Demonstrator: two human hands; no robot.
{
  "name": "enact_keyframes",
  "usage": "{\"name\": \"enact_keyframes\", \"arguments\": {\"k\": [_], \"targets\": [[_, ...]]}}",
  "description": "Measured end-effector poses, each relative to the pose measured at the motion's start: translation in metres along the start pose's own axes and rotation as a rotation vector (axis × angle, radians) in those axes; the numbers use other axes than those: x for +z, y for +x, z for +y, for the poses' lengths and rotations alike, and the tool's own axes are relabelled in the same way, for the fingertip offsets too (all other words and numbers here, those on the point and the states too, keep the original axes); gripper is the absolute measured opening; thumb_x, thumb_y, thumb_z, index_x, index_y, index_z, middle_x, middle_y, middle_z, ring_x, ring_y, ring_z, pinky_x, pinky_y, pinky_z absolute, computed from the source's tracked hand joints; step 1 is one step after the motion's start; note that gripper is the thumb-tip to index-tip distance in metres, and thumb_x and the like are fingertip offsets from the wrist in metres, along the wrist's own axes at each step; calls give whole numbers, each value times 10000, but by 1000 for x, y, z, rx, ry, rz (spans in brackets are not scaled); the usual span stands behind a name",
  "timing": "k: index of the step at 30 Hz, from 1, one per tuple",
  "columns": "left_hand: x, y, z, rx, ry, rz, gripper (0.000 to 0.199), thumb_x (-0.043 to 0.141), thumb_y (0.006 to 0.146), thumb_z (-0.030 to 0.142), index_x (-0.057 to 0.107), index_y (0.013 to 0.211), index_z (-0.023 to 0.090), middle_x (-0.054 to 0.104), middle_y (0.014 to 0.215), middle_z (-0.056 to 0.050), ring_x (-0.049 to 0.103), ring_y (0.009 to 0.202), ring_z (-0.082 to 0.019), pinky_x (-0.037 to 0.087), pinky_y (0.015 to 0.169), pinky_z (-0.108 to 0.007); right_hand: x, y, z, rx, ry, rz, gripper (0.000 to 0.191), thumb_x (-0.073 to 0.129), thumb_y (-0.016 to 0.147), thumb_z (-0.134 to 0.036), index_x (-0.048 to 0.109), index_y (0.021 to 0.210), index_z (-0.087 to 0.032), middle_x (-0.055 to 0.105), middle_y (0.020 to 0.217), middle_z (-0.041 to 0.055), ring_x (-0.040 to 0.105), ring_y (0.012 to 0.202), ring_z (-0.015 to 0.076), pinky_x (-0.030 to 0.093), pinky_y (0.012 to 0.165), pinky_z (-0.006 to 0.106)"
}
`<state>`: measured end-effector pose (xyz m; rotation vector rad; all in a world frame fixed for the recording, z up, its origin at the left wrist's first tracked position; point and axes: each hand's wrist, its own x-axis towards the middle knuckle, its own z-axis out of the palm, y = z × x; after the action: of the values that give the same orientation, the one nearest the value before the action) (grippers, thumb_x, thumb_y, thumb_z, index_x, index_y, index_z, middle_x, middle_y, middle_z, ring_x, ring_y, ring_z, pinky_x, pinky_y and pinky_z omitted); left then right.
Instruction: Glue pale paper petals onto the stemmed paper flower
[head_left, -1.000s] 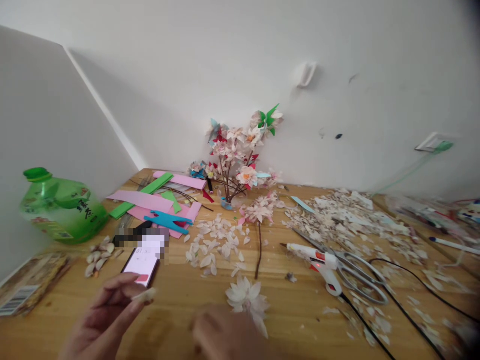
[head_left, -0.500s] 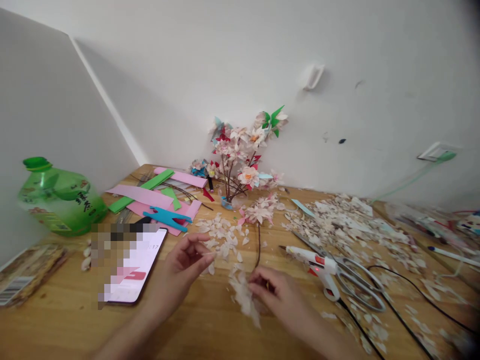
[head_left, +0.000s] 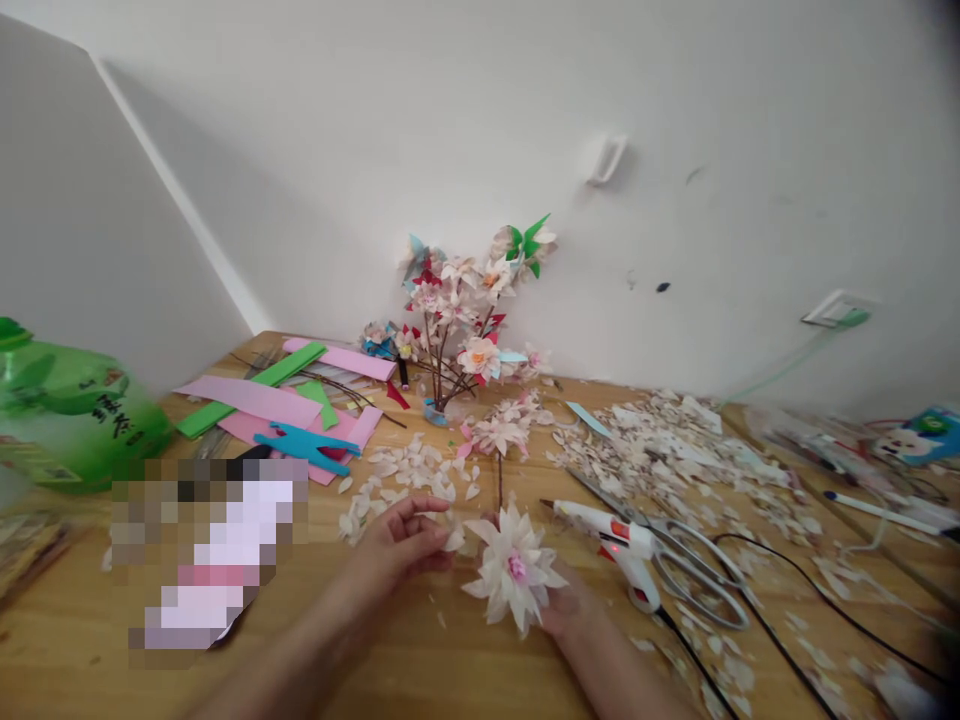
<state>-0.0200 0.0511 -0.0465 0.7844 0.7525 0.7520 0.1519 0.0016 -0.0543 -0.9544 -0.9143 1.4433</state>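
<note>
A white handmade flower (head_left: 514,570) with pointed petals and a pink centre faces me, low in the middle. Behind it, partly covered, my right hand (head_left: 564,605) is closed on it; the fingers are mostly hidden. Just left of the flower, my left hand (head_left: 412,535) pinches a small pale petal (head_left: 454,536) between thumb and fingers. Loose petals (head_left: 412,468) lie scattered on the wooden table beyond that hand. A second pinkish-white flower (head_left: 504,432) on a brown stem rests behind the held one.
A glue gun (head_left: 611,530) with a lit red light lies at right beside scissors (head_left: 697,575). Many scraps (head_left: 667,450) cover the back right. Flowers (head_left: 457,300) stand by the wall; paper strips (head_left: 247,400), a green bottle (head_left: 90,420) and a partly pixelated phone (head_left: 225,560) are left.
The flower in my right hand has turned so its pink centre faces me. My left hand has come closer to it with the petal. The view has shifted slightly right.
</note>
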Motion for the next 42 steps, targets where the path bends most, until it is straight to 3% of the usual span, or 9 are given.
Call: {"name": "enact_keyframes", "arguments": {"k": [7,12,18,27,33,38,42], "targets": [[2,-5,1,40,69,-96,429,812,533,339,600,861,162,601,567,49,596,571,-98,481,615,-241,7,0,8,172,221,-118,419,742,536,-484,662,890,-272,706,748,48,637,843,289,466,794,428],[5,-7,0,55,71,-146,443,804,549,333,579,894,171,585,558,62,563,553,-82,462,601,-232,10,-2,8,204,225,-83,340,724,554,-438,668,823,-238,690,673,45,643,789,284,477,755,409],[1,-8,-4,90,104,-177,392,757,626,299,559,944,184,598,577,54,567,552,-90,418,589,-229,10,-4,7,216,200,-29,301,700,576,-462,663,761,-228,669,618,35,645,747,270,488,700,372],[-2,-8,-7,82,117,-185,394,743,652,273,558,988,182,604,610,41,551,576,-84,371,582,-210,11,-4,11,225,157,-10,302,671,626,-457,661,820,-226,680,695,55,630,754,270,479,672,377],[-1,-7,-8,50,51,-172,419,773,608,306,580,959,181,609,604,36,558,568,-89,413,585,-215,12,-4,10,212,170,-28,321,672,636,-466,664,849,-226,682,718,66,629,770,277,477,685,397],[3,-8,-8,-2,3,-129,381,771,607,319,606,924,187,684,783,-33,630,706,-146,476,670,-268,14,-2,9,193,221,-41,351,664,648,-497,664,864,-221,683,739,79,627,779,281,479,685,406],[3,-7,-8,5,-8,-123,391,769,610,327,614,937,179,696,743,-42,650,686,-162,495,678,-291,15,-2,8,154,231,-25,343,709,617,-463,661,861,-226,681,738,74,620,776,276,481,684,402]]}}
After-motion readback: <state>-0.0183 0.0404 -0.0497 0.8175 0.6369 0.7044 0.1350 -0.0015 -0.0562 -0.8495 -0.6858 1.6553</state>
